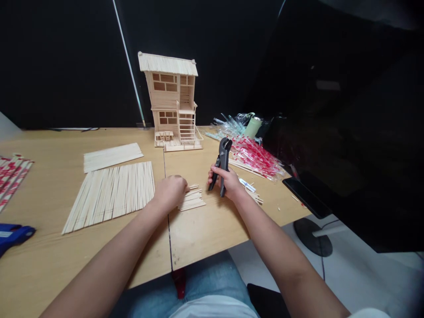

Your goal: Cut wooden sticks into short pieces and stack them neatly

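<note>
My right hand (pixel 227 180) is wrapped round the handles of a black cutter (pixel 224 161), its jaws pointing up and away. My left hand (pixel 171 191) is closed at the left end of a small group of short wooden sticks (pixel 192 199); its fingertips are hidden, so what they pinch cannot be made out. Left of that hand lies a wide panel of long sticks (pixel 112 192), with a narrower pale panel (pixel 112 157) behind it. A two-storey stick house (pixel 170 99) stands upright at the back of the table.
Red-and-clear packets (pixel 256 157) and a green cylinder (pixel 253 127) lie at the back right. More short sticks (pixel 255 195) are beside my right wrist. A blue tool (pixel 15 235) sits at the left edge, and a large black screen (pixel 347 123) rises on the right.
</note>
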The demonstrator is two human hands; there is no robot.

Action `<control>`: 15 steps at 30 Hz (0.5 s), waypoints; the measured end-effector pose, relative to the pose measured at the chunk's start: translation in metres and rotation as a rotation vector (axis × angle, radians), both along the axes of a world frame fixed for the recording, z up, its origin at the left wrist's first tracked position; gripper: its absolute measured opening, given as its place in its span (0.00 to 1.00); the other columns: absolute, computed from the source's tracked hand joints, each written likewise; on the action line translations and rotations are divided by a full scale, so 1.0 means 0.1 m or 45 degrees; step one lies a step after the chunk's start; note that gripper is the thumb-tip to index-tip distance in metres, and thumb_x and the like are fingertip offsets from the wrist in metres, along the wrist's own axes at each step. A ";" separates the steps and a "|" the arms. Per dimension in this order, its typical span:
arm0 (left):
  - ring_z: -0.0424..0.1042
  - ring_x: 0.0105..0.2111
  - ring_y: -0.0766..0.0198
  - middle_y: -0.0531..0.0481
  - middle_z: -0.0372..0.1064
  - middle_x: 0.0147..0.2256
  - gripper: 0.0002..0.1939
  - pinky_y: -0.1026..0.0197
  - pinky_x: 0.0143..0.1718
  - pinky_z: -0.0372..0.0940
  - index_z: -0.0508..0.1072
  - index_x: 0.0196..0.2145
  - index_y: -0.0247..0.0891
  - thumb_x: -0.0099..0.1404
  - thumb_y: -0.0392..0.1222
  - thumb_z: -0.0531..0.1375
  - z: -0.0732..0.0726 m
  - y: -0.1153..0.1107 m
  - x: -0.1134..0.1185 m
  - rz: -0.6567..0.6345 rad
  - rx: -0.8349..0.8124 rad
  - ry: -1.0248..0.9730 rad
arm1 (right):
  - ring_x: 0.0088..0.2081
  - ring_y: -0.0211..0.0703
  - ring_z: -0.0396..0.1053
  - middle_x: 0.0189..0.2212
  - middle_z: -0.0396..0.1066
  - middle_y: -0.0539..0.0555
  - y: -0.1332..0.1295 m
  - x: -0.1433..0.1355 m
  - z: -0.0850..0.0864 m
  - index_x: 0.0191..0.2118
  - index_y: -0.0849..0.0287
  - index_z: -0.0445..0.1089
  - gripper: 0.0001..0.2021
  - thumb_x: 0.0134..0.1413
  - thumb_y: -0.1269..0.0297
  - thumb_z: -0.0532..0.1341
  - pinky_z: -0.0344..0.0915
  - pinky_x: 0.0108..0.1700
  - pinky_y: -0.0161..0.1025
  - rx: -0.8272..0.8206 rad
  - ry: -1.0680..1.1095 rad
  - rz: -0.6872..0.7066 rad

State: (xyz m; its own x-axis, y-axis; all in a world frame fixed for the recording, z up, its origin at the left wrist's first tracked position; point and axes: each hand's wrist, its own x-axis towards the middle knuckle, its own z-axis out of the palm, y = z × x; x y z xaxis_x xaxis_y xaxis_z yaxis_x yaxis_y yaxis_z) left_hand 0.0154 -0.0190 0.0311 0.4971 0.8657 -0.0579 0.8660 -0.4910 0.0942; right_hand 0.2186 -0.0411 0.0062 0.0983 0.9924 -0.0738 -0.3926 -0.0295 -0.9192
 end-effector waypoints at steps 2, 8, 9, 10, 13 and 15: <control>0.75 0.43 0.54 0.41 0.76 0.41 0.18 0.59 0.40 0.65 0.80 0.34 0.38 0.70 0.45 0.52 -0.01 -0.01 -0.04 -0.056 -0.025 -0.073 | 0.23 0.38 0.69 0.24 0.69 0.47 0.00 0.00 0.00 0.36 0.58 0.65 0.18 0.43 0.58 0.71 0.70 0.28 0.37 0.004 0.000 0.008; 0.66 0.58 0.52 0.32 0.66 0.58 0.27 0.55 0.58 0.60 0.66 0.59 0.29 0.72 0.51 0.50 -0.21 -0.06 0.00 -0.188 -0.017 -0.289 | 0.24 0.38 0.69 0.26 0.70 0.47 -0.02 0.03 0.07 0.36 0.58 0.65 0.17 0.43 0.59 0.70 0.71 0.30 0.38 0.028 0.082 -0.001; 0.61 0.62 0.49 0.29 0.61 0.62 0.32 0.53 0.61 0.57 0.61 0.63 0.26 0.72 0.54 0.51 -0.25 -0.09 0.02 -0.196 -0.033 -0.256 | 0.25 0.38 0.69 0.26 0.69 0.47 -0.02 0.06 0.10 0.36 0.58 0.65 0.16 0.43 0.59 0.70 0.71 0.31 0.37 0.038 0.100 -0.011; 0.56 0.65 0.47 0.28 0.55 0.65 0.37 0.50 0.64 0.53 0.56 0.66 0.25 0.71 0.57 0.51 -0.28 -0.12 0.05 -0.204 -0.056 -0.201 | 0.25 0.37 0.69 0.26 0.69 0.47 -0.03 0.11 0.14 0.35 0.58 0.65 0.16 0.43 0.58 0.70 0.71 0.31 0.37 0.057 0.117 -0.032; 0.40 0.71 0.43 0.31 0.40 0.70 0.44 0.42 0.68 0.41 0.48 0.70 0.27 0.69 0.62 0.52 -0.32 -0.26 0.10 -0.216 -0.112 -0.014 | 0.23 0.35 0.65 0.25 0.67 0.45 -0.08 0.37 0.30 0.34 0.57 0.64 0.17 0.42 0.57 0.70 0.70 0.30 0.36 0.168 0.083 -0.216; 0.36 0.71 0.44 0.33 0.37 0.71 0.45 0.40 0.69 0.38 0.45 0.70 0.29 0.68 0.62 0.52 -0.31 -0.33 0.11 -0.226 -0.111 0.054 | 0.21 0.34 0.62 0.22 0.64 0.44 -0.16 0.63 0.43 0.33 0.56 0.63 0.16 0.42 0.57 0.69 0.67 0.26 0.35 0.251 -0.090 -0.441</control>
